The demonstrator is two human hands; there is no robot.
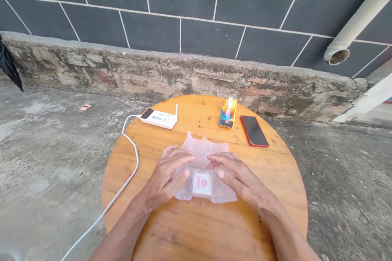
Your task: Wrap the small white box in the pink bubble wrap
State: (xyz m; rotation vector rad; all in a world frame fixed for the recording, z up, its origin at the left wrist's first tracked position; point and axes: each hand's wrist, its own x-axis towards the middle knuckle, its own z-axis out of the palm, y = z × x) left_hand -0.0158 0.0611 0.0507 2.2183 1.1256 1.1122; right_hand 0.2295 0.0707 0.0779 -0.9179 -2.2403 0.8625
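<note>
While pinkish bubble wrap (200, 151) lies spread, the box (202, 182) looks whitish.

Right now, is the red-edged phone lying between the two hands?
No, the phone lies beyond the right hand, near the table's far right edge.

A pinkish, translucent sheet of wrap (219, 185) is lying spread out on the wooden table (202, 228), its edges looking uneven. On its lower middle part a small, squarish, pale box (202, 183) is resting flat, showing pink-red marks on its top, with the wrap extending past it on both sides.
</note>
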